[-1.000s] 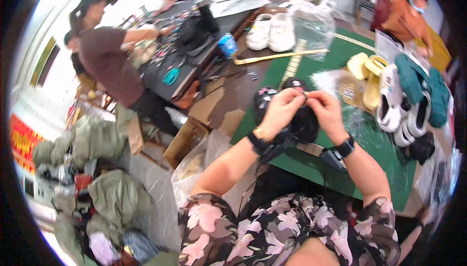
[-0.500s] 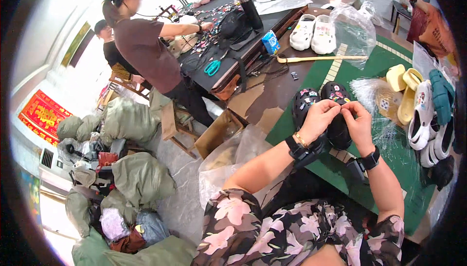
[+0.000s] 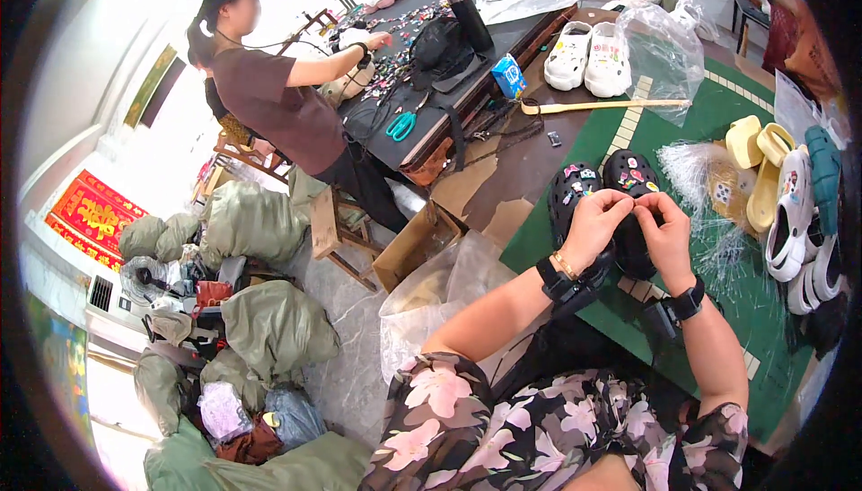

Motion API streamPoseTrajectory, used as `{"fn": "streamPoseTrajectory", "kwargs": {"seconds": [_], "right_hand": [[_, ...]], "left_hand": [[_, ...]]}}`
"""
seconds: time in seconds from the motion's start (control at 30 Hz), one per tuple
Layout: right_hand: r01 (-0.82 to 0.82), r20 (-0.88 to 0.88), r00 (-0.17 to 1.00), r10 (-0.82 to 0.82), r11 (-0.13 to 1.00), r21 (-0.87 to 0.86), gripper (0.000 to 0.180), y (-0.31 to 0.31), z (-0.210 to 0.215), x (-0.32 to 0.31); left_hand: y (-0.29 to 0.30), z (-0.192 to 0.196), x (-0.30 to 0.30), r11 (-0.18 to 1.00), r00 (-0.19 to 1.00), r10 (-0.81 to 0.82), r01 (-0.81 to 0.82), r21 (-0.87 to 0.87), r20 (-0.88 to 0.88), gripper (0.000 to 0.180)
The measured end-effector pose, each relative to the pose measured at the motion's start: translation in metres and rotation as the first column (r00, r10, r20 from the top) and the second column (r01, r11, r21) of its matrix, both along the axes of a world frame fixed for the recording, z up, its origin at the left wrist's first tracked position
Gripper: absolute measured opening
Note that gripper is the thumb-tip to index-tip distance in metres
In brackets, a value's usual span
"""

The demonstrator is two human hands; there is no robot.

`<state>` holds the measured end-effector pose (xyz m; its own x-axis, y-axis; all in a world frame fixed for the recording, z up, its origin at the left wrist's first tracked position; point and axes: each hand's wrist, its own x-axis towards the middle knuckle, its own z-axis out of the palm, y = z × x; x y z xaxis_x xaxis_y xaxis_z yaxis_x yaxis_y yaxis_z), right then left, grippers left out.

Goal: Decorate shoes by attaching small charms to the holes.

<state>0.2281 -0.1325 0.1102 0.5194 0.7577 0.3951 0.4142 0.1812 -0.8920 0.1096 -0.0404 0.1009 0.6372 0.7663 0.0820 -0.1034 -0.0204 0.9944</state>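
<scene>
A pair of black clogs lies side by side on the green mat, colourful small charms on their toes: the left clog (image 3: 569,188) and the right clog (image 3: 632,173). Over them my left hand (image 3: 596,225) and my right hand (image 3: 664,227) meet, fingertips pinched together and nearly touching. Whatever sits between the fingers is too small or hidden to make out. Both wrists wear black bands with devices, and a bracelet circles the left wrist. My hands cover the middle of the clogs.
White clogs (image 3: 608,62) with charms stand beyond the mat (image 3: 709,118), near a wooden stick (image 3: 606,107). Yellow clogs (image 3: 763,195), grey-white clogs (image 3: 788,213) and clear plastic strands (image 3: 705,177) lie right. A co-worker (image 3: 260,87) stands at the charm-strewn table, scissors (image 3: 401,126) on it.
The whole view has shifted slightly right and down. My hands stay pinched together over the black clogs. The co-worker at the table has raised the reaching arm a little.
</scene>
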Motion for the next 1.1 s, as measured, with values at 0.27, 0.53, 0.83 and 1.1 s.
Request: {"fn": "streamPoseTrajectory", "kwargs": {"seconds": [0.27,0.53,0.83,1.1], "right_hand": [[-0.016,0.017,1.0,0.016,1.0,-0.001,0.007,0.004,-0.006,-0.002],[-0.025,0.085,0.996,0.019,0.997,0.066,0.021,0.0,-0.007,-0.009],[-0.033,0.224,0.975,0.013,0.996,0.087,0.005,0.001,-0.019,-0.01],[-0.057,0.142,0.989,0.046,0.996,0.075,0.004,0.001,-0.033,-0.006]], "left_hand": [[0.006,-0.004,0.001,1.0,0.999,-0.002,0.003,-0.018,0.044,0.025],[0.009,-0.004,-0.007,0.963,0.982,-0.011,0.061,0.261,-0.19,0.025],[0.066,0.047,-0.05,0.756,0.854,-0.135,0.416,0.505,-0.502,0.029],[0.281,0.214,-0.219,0.918,0.915,0.397,-0.397,0.004,-0.069,0.03]]}}
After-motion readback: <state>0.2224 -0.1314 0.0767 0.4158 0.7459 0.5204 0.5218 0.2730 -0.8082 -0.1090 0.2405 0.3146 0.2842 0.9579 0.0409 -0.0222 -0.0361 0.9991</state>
